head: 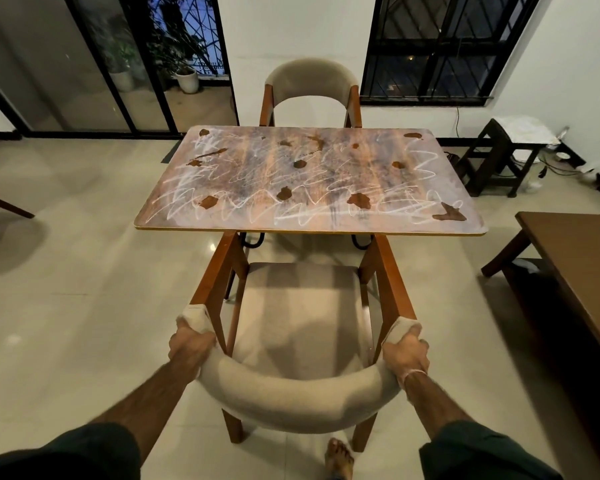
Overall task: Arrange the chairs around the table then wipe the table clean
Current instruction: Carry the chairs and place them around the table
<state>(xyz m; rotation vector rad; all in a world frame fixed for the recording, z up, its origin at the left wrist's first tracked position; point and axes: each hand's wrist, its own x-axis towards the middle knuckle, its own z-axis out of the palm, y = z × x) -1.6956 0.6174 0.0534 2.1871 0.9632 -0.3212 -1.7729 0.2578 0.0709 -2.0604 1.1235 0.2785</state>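
Observation:
A wooden table (243,216) stands in the middle of the room, its top covered in white scribbles and brown stains. Just in front of me is a beige cushioned chair (302,313) with a curved padded backrest; its front legs reach under the table's near edge. My left hand (190,344) grips the left end of the backrest. My right hand (406,351) grips the right end. A second matching chair (311,81) is tucked in at the table's far side. No cloth for wiping is in sight.
A third chair's legs (4,206) show at the left edge. A dark stool (499,157) with a white bundle on it stands at the back right. A brown bench or low table (575,251) lines the right side. My bare foot (338,457) is behind the chair.

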